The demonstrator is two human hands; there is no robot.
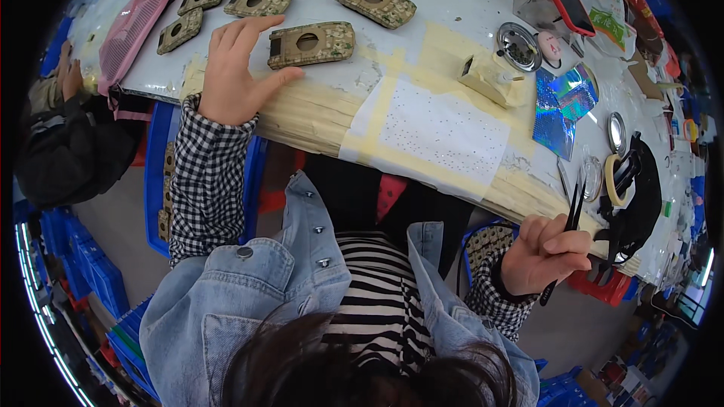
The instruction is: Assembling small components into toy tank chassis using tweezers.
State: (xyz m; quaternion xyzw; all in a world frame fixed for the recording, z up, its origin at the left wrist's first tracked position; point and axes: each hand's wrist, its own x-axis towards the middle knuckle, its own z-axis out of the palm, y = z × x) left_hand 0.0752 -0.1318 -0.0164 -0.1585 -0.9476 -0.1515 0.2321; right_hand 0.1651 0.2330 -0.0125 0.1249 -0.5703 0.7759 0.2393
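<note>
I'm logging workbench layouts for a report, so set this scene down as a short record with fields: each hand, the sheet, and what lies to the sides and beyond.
Left hand: open, thumb and fingers spread about the left end of a camouflage piece; contact unclear
Right hand: holding black tweezers
Sheet: white sheet with tiny dark specks, between the hands
Beyond: more camouflage pieces
Right side: round metal dish, tape roll
Left side: pink mesh item

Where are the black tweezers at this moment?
In the head view, the tweezers are at the lower right, in the person's right hand, their upper ends just left of the cream tape roll.
</note>
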